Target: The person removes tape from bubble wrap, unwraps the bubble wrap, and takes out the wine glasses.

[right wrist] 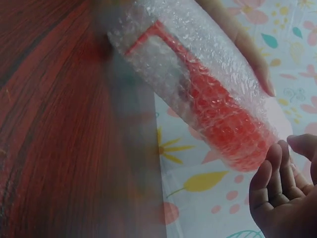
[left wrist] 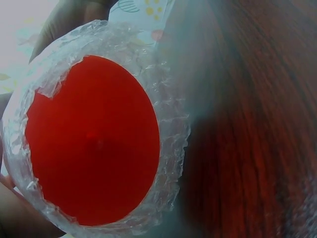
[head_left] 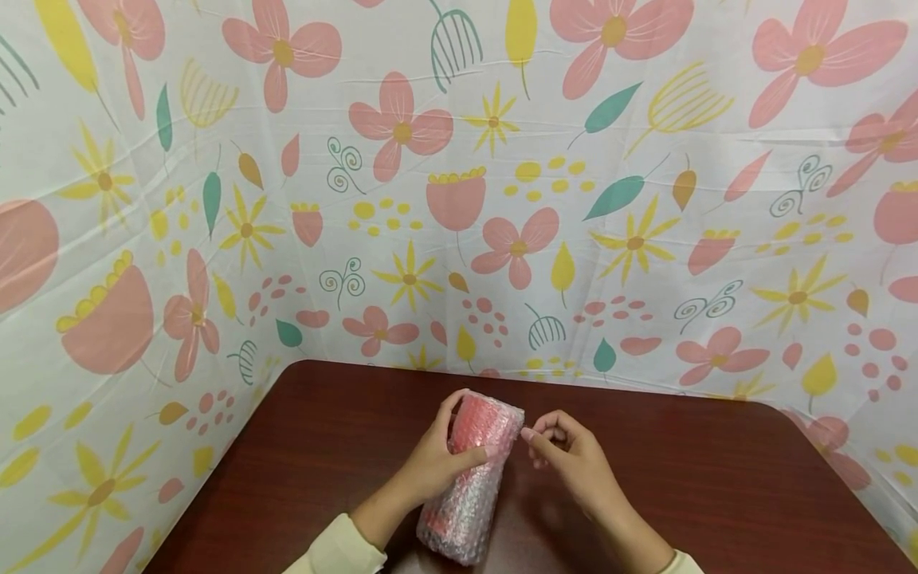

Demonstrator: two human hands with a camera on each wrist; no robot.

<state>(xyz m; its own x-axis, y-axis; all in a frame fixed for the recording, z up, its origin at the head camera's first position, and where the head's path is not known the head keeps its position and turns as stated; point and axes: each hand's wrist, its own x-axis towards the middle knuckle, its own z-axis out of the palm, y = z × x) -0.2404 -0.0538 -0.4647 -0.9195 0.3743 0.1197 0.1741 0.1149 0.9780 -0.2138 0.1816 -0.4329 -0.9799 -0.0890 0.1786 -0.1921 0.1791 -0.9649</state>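
Observation:
A red, cylinder-like object wrapped in clear bubble wrap (head_left: 469, 486) stands tilted over the table in the head view. My left hand (head_left: 437, 458) grips it around the upper part, thumb across the front. In the left wrist view, the wrapped object's round red end (left wrist: 94, 144) faces the camera, ringed by crumpled bubble wrap (left wrist: 168, 114). My right hand (head_left: 574, 462) is at the upper right edge, thumb and forefinger pinching the bubble wrap there; the pinched bit is too small to make out. In the right wrist view, the right hand's (right wrist: 287, 193) other fingers are curled beside the wrapped object (right wrist: 223, 109).
A dark reddish-brown table (head_left: 323, 430) with rounded far corners lies under the hands. White cloth with a printed flower pattern (head_left: 459, 239) hangs behind the table and along its left side.

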